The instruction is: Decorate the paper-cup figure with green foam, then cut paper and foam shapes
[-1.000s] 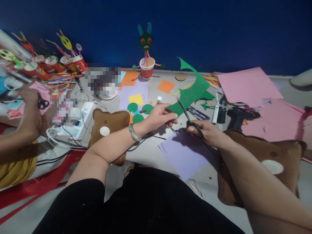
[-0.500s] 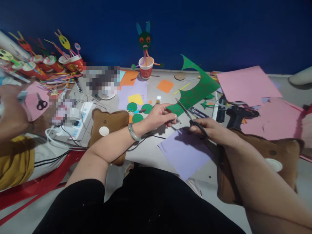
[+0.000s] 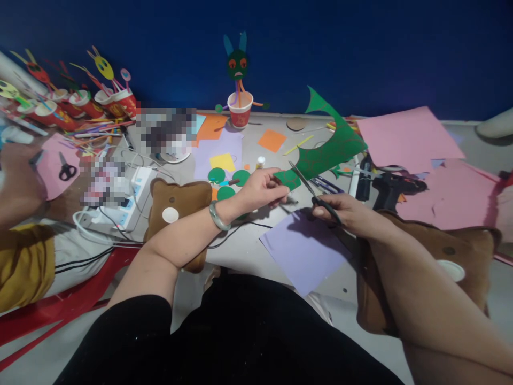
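Note:
My left hand pinches the lower left end of a green sheet whose edges are cut into curves. In my right hand are black-handled scissors, their blades at the sheet between its small left end and the larger part. Green circles lie left of my left hand, beside a yellow paper piece. Below the scissors rests a purple sheet.
A cup with a green paper figure stands at the back. On the right are pink sheets and a black glue gun. Brown cushions flank me. At left are a power strip and another person's arm.
The large part of the green sheet has swung slightly to the right and away from the small end at my left hand. Both hands have barely moved.

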### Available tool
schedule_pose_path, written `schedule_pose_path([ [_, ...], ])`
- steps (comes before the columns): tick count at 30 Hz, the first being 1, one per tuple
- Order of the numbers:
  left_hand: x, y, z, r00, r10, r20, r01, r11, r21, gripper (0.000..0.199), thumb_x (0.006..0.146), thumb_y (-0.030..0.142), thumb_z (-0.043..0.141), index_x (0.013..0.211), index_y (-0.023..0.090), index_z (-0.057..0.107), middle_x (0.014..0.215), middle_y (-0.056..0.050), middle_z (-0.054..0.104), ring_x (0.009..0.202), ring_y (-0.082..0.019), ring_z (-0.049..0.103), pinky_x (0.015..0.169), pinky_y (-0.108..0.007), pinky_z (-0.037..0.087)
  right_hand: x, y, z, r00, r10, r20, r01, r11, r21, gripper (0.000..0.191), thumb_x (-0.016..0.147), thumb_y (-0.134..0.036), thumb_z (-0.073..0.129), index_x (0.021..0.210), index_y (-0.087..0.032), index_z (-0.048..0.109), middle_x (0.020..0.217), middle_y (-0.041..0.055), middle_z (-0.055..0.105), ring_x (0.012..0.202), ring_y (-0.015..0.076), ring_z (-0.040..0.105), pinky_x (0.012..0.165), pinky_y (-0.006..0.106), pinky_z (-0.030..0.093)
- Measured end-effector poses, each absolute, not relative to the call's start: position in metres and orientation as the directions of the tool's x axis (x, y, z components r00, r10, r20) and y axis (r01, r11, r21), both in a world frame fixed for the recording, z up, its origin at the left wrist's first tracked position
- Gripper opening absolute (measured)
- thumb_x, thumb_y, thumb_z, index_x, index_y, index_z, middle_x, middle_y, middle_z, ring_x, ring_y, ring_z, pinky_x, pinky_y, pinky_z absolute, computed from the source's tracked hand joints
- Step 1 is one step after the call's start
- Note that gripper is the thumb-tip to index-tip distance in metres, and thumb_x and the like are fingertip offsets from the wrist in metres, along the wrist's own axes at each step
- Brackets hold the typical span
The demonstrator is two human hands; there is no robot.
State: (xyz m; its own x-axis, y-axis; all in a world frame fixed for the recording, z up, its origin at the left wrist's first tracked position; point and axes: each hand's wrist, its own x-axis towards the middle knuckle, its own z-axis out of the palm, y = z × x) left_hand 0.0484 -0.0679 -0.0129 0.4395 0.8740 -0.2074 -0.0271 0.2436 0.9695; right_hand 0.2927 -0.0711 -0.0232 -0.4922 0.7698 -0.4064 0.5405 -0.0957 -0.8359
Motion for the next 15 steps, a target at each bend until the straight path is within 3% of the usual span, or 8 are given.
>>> schedule_pose_path([
  [7, 0.0491, -0.0669, -0.0154, 0.414, 0.900, -0.140, -0.011, 0.159, 0.987, 0.024, 0.081, 0.010, 0.062, 0.075, 0.023, 0.042, 0.053, 0.007, 0.061, 0.039, -0.003, 0.049, 0.041, -0.018, 0.035, 0.2982, -0.0708, -0.0257, -0.488, 0.779, -0.394, 0.531, -0.094, -0.842, 0.078, 0.061, -0.091, 0.075, 0.060, -0.022, 0.037, 0.060, -0.0053, 0.033, 0.059, 0.0098, 0.030, 0.056, 0.027, 0.022],
  [15, 0.0477, -0.0655, -0.0205, 0.348, 0.935, -0.067, 0.024, 0.062, 0.998, 0.025, 0.077, 0.010, 0.064, 0.069, 0.022, 0.044, 0.055, 0.006, 0.060, 0.045, -0.004, 0.051, 0.049, -0.020, 0.040, 0.2991, -0.0708, -0.0224, -0.476, 0.792, -0.384, 0.518, -0.101, -0.850, 0.078, 0.058, -0.091, 0.077, 0.059, -0.020, 0.046, 0.061, -0.0042, 0.035, 0.061, 0.0106, 0.032, 0.056, 0.028, 0.024],
])
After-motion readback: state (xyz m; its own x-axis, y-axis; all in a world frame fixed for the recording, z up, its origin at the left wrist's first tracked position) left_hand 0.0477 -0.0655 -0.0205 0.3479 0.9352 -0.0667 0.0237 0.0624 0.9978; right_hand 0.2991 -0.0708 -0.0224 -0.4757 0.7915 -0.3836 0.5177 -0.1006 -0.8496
